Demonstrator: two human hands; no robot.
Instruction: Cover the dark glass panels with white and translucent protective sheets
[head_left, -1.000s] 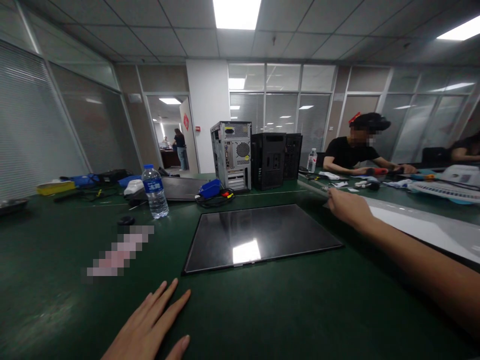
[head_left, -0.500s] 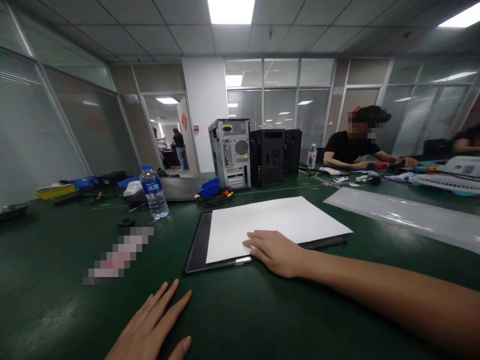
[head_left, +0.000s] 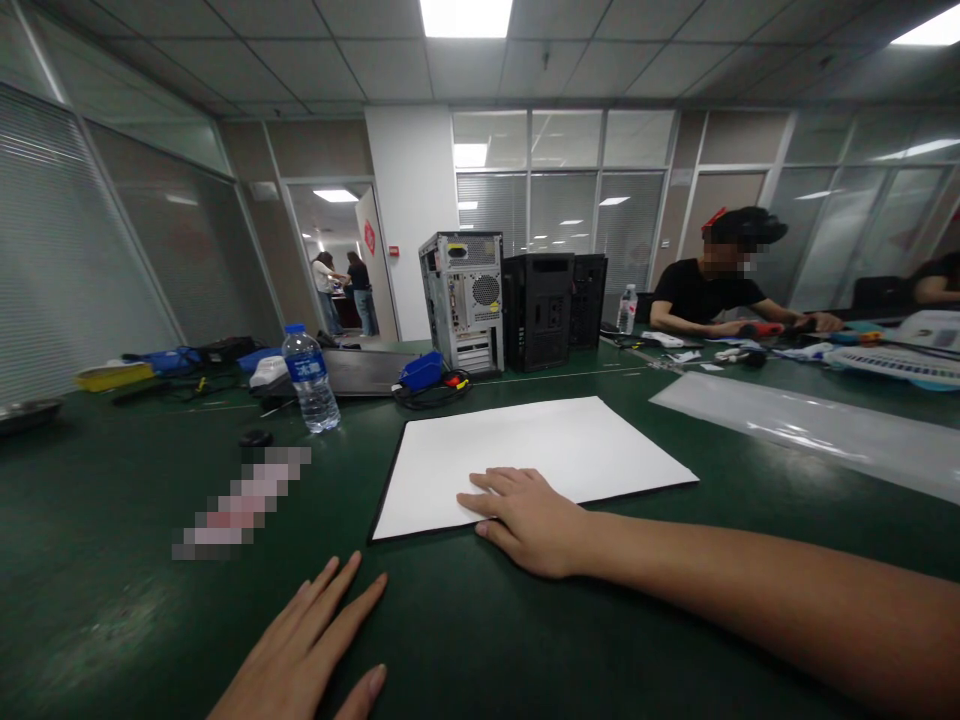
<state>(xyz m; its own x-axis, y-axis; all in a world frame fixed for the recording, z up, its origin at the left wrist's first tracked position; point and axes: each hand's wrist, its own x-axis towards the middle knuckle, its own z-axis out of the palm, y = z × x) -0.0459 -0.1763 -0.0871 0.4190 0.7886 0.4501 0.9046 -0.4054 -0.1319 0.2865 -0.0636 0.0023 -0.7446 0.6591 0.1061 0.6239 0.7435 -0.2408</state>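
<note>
My right hand (head_left: 529, 518) presses loosely spread fingers (head_left: 487, 480) on the flat white rectangular sheet (head_left: 525, 455), long axis nine-to-three; my left hand (head_left: 311, 650) lies flat at seven o'clock.

green table (head_left: 112, 560): white sheet (head_left: 525, 450), bottle (head_left: 310, 378), probably plastic film (head_left: 810, 432).
</note>
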